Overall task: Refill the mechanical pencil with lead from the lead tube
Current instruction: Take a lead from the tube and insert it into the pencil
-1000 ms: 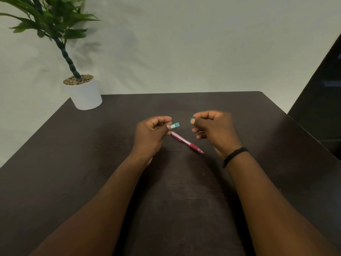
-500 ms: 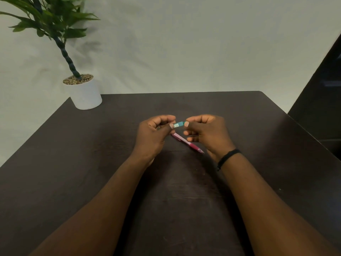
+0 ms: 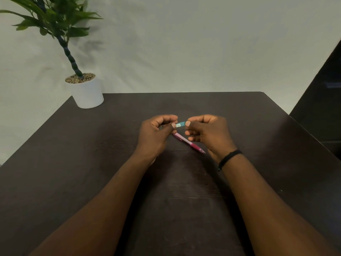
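Above the middle of the dark table [image 3: 258, 126], your left hand [image 3: 155, 135] pinches the teal lead tube [image 3: 180, 124] by one end, and your right hand [image 3: 208, 133] has closed the gap it kept a second ago: its thumb and forefinger now pinch the tube's other end, where earlier they held only a teal bit apart from it. Below them the pink mechanical pencil [image 3: 188, 142] lies unmoved on the table, tip toward you. One thin lead [image 3: 178, 150] rests just beside it.
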